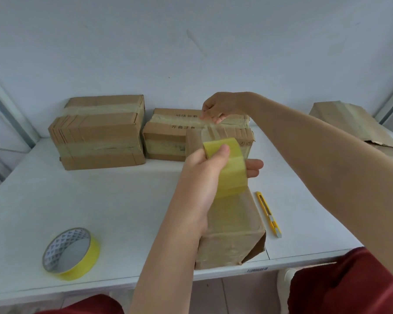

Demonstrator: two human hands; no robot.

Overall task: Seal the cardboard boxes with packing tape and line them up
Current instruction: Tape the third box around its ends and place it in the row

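A long cardboard box (234,236) lies lengthwise in front of me, its near end at the table's front edge. My left hand (204,171) grips a yellow tape roll (227,166) above this box. My right hand (216,107) pinches the free end of a clear tape strip (208,129) pulled away from the roll, over the far end of the box. Two taped boxes stand at the back: a large one (98,132) on the left and a printed one (168,137) beside it.
A second yellow tape roll (70,252) lies on the white table (123,200) at the front left. A yellow utility knife (269,214) lies right of the long box. Another brown box (354,125) lies at the far right. A white wall rises behind.
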